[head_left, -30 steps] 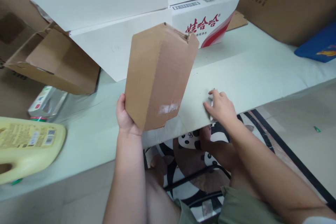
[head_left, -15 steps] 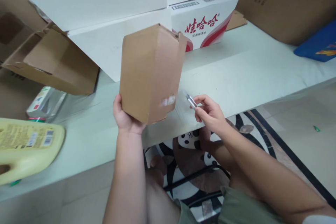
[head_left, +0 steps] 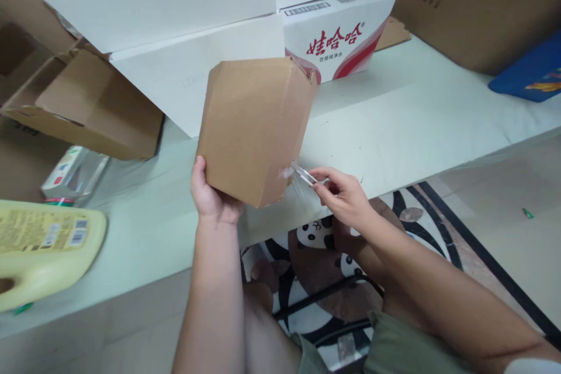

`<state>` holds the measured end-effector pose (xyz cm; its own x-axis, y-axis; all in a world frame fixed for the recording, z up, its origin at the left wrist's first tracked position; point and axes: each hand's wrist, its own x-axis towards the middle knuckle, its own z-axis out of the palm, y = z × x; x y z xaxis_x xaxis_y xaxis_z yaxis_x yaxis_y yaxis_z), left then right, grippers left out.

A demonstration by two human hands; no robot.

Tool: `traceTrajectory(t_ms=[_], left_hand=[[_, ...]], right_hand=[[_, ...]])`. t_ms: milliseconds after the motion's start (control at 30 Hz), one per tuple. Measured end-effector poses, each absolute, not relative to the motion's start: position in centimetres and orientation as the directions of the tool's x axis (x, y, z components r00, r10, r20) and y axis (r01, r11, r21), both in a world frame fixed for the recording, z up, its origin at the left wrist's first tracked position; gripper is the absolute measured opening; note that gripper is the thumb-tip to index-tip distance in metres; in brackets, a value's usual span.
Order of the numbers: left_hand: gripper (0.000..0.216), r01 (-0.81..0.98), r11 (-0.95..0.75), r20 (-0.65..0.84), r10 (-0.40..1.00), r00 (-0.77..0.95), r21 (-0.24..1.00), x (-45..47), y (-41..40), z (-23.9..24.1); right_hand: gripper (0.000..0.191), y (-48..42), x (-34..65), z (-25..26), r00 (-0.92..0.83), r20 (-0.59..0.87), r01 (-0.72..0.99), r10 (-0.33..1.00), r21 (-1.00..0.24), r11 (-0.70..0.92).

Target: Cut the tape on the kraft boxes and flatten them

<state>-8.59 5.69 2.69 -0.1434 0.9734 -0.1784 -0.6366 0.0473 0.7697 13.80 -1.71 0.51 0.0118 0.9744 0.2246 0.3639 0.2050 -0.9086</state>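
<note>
My left hand (head_left: 214, 198) is closed round the lower left corner of a brown cardboard box (head_left: 248, 123), which is held up tilted above the table. My right hand (head_left: 339, 193) pinches a pair of silver tweezers (head_left: 304, 175) between thumb and fingers. The tweezers' tips are at the box's lower right side, beside a small whitish, shiny patch (head_left: 286, 173) that looks like tape or a label remnant. Whether the tips grip that patch cannot be made out.
White cartons (head_left: 193, 0) and a red-lettered water carton (head_left: 337, 41) line the table's back. An open cardboard box (head_left: 100, 105), a clear package (head_left: 76, 172) and a yellow jug (head_left: 48, 251) stand left. At right are a large carton (head_left: 477, 17) and a blue package (head_left: 530, 73).
The box has turned so its broad face shows more, and its top has dipped. My right hand has moved left, bringing the tweezers to the box's side.
</note>
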Motion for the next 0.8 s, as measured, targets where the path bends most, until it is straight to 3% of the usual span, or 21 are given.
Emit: traceTrajectory(t_ms=[367,800], left_hand=[[0.040,-0.694,-0.084,-0.234,0.906,-0.351,0.715,-7.1,5.2,3.9],[0.044,-0.617,-0.196,-0.103,0.904,-0.415,0.762,-7.5,5.0,3.3]], right_hand=[[0.026,-2.3,12.5,0.6,-0.082,0.186,0.380,0.979,-0.902,0.204],[0.024,-3.4,11.9,-0.2,-0.139,0.317,0.504,0.938,-0.793,0.343]])
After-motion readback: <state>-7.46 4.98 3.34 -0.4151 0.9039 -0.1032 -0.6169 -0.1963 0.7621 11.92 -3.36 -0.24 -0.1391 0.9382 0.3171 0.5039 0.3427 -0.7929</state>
